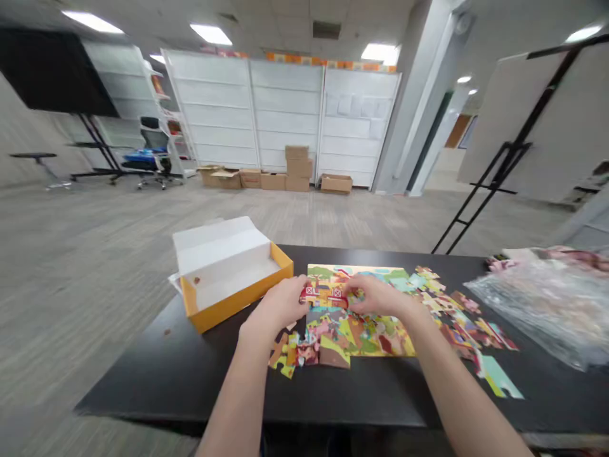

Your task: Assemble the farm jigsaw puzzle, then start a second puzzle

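Note:
Two bare hands reach over a colourful jigsaw puzzle (380,343) on a black table. Between them lies a strip of joined jigsaw pieces (326,294) with a red barn picture. My left hand (285,301) has its curled fingers at the strip's left end. At the right end, the bent thumb and fingers of my right hand (373,295) grip the strip. Fingertips partly cover both ends. Loose jigsaw pieces (284,355) lie near my left wrist, and a larger spread of jigsaw pieces (457,317) sits right of the puzzle.
An open yellow box (238,304) with a white inside stands at the table's left. Clear plastic bags (547,298) are heaped on the right. Beyond the black table (166,374) are cardboard boxes (297,168), white shelves (285,108) and a whiteboard stand (504,158).

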`<act>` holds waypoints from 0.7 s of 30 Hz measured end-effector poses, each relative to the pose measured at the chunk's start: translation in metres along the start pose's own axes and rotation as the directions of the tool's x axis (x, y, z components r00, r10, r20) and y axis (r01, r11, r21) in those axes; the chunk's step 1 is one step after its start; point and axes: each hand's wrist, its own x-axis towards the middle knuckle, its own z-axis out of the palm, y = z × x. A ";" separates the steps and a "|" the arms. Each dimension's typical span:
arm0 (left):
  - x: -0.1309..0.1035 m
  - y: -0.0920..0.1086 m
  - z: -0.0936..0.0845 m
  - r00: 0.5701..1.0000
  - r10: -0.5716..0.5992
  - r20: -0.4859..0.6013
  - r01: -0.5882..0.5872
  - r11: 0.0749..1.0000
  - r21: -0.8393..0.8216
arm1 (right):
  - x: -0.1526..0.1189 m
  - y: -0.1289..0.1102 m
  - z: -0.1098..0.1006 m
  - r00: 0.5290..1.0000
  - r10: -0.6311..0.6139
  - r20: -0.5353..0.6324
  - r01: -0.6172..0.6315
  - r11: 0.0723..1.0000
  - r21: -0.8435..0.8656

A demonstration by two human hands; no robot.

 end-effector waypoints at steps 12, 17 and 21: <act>0.013 -0.006 0.016 0.996 0.084 -0.004 -0.084 0.996 -0.014 | -0.018 0.017 -0.015 0.978 0.200 0.052 -0.200 0.980 -0.020; 0.017 -0.008 0.017 0.998 0.067 0.008 -0.067 0.998 -0.007 | -0.019 0.017 -0.015 0.974 0.226 0.027 -0.225 0.974 -0.040; 0.019 -0.008 0.017 0.997 0.073 0.017 -0.073 0.997 -0.002 | -0.019 0.019 -0.011 0.979 0.203 -0.010 -0.203 0.979 -0.033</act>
